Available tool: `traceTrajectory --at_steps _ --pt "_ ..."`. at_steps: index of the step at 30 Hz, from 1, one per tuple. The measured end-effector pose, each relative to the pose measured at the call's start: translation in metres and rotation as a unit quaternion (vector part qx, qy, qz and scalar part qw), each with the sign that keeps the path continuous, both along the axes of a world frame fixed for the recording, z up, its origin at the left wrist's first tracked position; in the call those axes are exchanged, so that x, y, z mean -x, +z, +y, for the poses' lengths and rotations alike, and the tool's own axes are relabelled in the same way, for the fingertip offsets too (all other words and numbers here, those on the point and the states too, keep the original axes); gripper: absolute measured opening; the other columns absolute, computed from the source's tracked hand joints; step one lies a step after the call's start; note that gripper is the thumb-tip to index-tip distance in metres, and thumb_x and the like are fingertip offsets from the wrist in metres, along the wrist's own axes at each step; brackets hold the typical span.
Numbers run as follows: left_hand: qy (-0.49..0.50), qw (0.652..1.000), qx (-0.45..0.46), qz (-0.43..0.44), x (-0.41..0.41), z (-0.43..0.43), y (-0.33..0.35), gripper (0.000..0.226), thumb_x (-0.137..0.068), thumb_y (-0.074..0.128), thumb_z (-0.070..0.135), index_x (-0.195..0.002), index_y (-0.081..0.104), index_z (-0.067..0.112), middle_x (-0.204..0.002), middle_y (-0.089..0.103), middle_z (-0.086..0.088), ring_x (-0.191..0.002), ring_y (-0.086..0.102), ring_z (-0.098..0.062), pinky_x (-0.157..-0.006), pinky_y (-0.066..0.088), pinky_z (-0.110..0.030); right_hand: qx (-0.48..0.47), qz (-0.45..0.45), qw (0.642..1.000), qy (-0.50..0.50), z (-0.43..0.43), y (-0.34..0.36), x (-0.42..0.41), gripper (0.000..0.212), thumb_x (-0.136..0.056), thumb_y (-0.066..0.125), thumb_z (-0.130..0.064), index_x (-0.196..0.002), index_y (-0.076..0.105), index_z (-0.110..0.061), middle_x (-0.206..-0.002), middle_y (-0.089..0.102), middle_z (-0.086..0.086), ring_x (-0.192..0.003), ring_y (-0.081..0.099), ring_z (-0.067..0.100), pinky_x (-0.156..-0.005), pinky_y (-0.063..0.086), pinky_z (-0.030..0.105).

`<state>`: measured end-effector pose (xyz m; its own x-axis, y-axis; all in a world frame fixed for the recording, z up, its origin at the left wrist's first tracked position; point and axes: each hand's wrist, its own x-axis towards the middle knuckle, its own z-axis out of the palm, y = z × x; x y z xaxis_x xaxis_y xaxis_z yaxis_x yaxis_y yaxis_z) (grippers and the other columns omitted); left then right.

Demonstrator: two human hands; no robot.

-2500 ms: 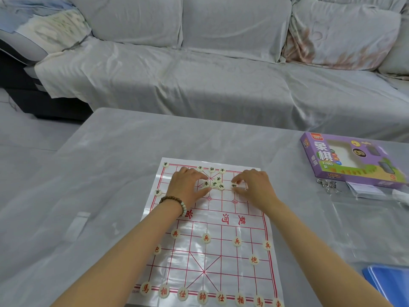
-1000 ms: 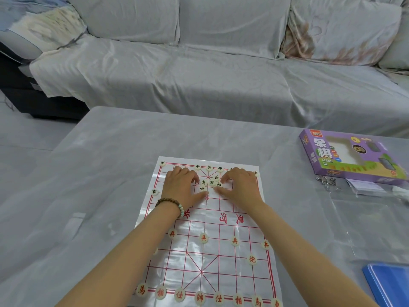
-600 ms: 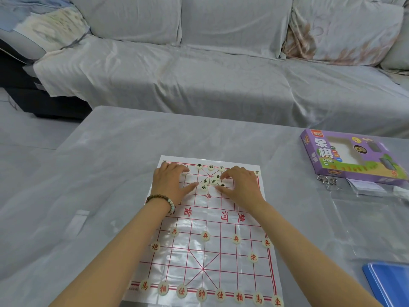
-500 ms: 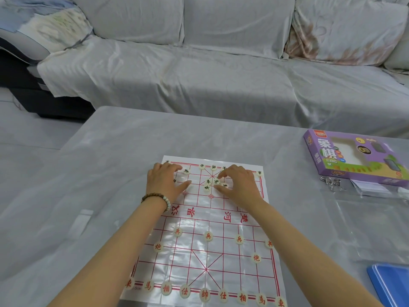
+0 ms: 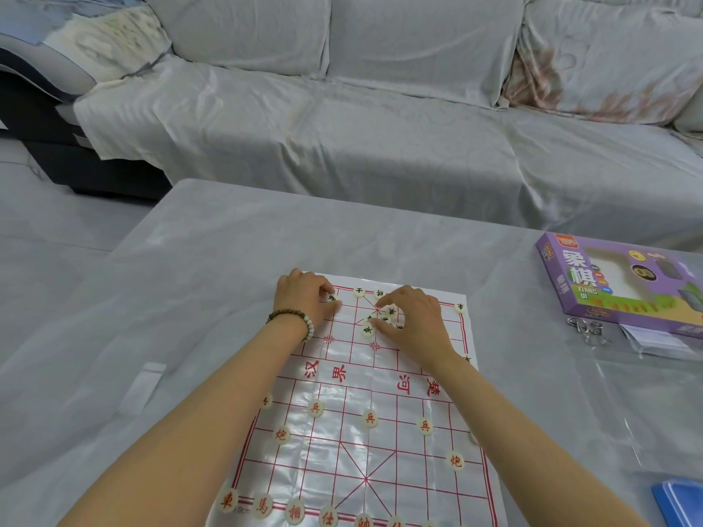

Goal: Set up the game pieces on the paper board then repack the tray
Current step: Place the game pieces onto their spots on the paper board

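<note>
Nearest us, at six o'clock, the red pieces (image 5: 295, 513) stood in their row along the edge of the paper board (image 5: 342, 443), with the cannons and soldiers ranked just beyond them. A blue corner (image 5: 677, 503) showed at four o'clock, and we could not tell whether it was the tray. Past the river line, the loose black pieces (image 5: 367, 330) lay heaped at twelve o'clock, right under our right hand (image 5: 412, 321). Its fingers arched over the heap and its thumb touched one disc, but we could not tell whether it had hold of any. At nine o'clock from that heap, our left hand (image 5: 304, 298) had a single black piece (image 5: 333, 297) pinched between thumb and curled fingers, near the board's far left corner. A few set pieces (image 5: 358, 292) stood on the far rank, with open points between them. We judged that the heap sat closer to the right hand, and that the open points lay at twelve o'clock from it. The discs were round, so they had no long axis to mind. The purple box (image 5: 608, 287) lay at two o'clock.
</note>
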<state>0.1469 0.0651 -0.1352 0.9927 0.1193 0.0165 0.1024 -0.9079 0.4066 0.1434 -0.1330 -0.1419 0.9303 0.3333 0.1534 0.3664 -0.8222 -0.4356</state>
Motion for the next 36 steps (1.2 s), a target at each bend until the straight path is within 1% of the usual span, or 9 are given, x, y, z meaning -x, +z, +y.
traceTrajectory --at_steps 5,9,12,16,18,20,25,31,36 --pt "-0.017 1.000 -0.015 0.006 -0.021 -0.002 0.004 0.025 -0.085 0.062 0.038 -0.108 0.066 0.028 -0.107 0.066 0.008 -0.110 0.046 -0.017 -0.095 0.034 -0.031 0.003 -0.001 1.000 0.003 -0.007 -0.004 -0.005 0.024 -0.083 0.065 -0.042 -0.103 0.064 -0.029 -0.112 0.058 -0.011 -0.110 0.048 0.010 -0.095 0.020 0.021" --pt "-0.014 1.000 0.010 -0.004 -0.027 -0.004 0.000 0.023 -0.084 0.065 0.034 -0.106 0.067 0.028 -0.105 0.067 0.009 -0.107 0.046 -0.015 -0.091 0.034 -0.029 -0.008 -0.005 1.000 0.002 -0.011 -0.006 -0.009 0.022 -0.083 0.065 -0.042 -0.102 0.064 -0.030 -0.111 0.059 -0.012 -0.109 0.049 0.009 -0.099 0.022 0.024" --pt "-0.009 0.999 0.031 -0.011 -0.027 -0.004 -0.003 0.022 -0.083 0.066 0.033 -0.104 0.068 0.027 -0.103 0.068 0.008 -0.106 0.047 -0.015 -0.090 0.034 -0.029 -0.007 -0.009 1.000 0.000 -0.013 -0.006 -0.010 0.023 -0.083 0.065 -0.041 -0.102 0.064 -0.029 -0.112 0.059 -0.011 -0.109 0.049 0.009 -0.097 0.021 0.022" --pt "-0.008 1.000 0.027 -0.010 -0.026 -0.006 -0.003 0.020 -0.084 0.065 0.031 -0.103 0.068 0.028 -0.104 0.068 0.008 -0.105 0.047 -0.015 -0.089 0.034 -0.028 -0.006 -0.011 1.000 -0.012 -0.018 -0.003 -0.010 0.022 -0.083 0.065 -0.040 -0.102 0.065 -0.028 -0.111 0.059 -0.010 -0.107 0.050 0.011 -0.098 0.025 0.025" --pt "-0.004 0.999 0.031 -0.012 -0.022 -0.006 -0.002 0.023 -0.084 0.064 0.031 -0.106 0.066 0.028 -0.106 0.066 0.008 -0.106 0.046 -0.015 -0.089 0.034 -0.028 -0.022 -0.019 0.999 -0.030 -0.025 0.001 -0.011 0.020 -0.083 0.066 -0.038 -0.100 0.066 -0.027 -0.107 0.060 -0.009 -0.102 0.053 0.013 -0.093 0.027 0.025" --pt "-0.005 0.999 0.027 -0.019 -0.015 -0.007 0.002 0.029 -0.085 0.063 0.033 -0.113 0.062 0.027 -0.110 0.063 0.008 -0.109 0.045 -0.016 -0.091 0.033 -0.029 -0.017 -0.023 0.999 -0.038 -0.034 0.004 -0.010 0.020 -0.083 0.066 -0.038 -0.099 0.067 -0.027 -0.106 0.061 -0.009 -0.102 0.054 0.013 -0.089 0.024 0.022" --pt "-0.041 0.996 0.022 -0.070 0.009 -0.021 0.010 0.033 -0.085 0.059 0.043 -0.114 0.060 0.026 -0.112 0.060 0.007 -0.110 0.046 -0.016 -0.093 0.034 -0.029 0.072 0.032 0.997 -0.019 -0.041 0.007 0.003 0.033 -0.079 0.065 -0.050 -0.106 0.064 -0.030 -0.117 0.057 -0.010 -0.113 0.047 0.012 -0.099 0.024 0.028" --pt "-0.066 0.997 0.021 -0.042 0.029 -0.043 0.006 0.036 -0.085 0.057 0.047 -0.116 0.059 0.029 -0.121 0.057 0.008 -0.117 0.042 -0.014 -0.099 0.032 -0.031 0.088 0.031 0.996 -0.007 -0.041 0.002 0.016 0.032 -0.076 0.064 -0.058 -0.096 0.063 -0.034 -0.118 0.056 -0.013 -0.119 0.042 0.009 -0.111 0.019 0.035" --pt "-0.073 0.997 0.012 -0.027 0.032 -0.048 0.004 0.031 -0.086 0.056 0.045 -0.114 0.059 0.031 -0.120 0.058 0.010 -0.117 0.043 -0.014 -0.097 0.033 -0.031 0.083 0.039 0.996 0.022 -0.037 0.002 0.016 0.033 -0.082 0.063 -0.048 -0.113 0.061 -0.037 -0.126 0.055 -0.013 -0.121 0.042 0.011 -0.110 0.018 0.033"
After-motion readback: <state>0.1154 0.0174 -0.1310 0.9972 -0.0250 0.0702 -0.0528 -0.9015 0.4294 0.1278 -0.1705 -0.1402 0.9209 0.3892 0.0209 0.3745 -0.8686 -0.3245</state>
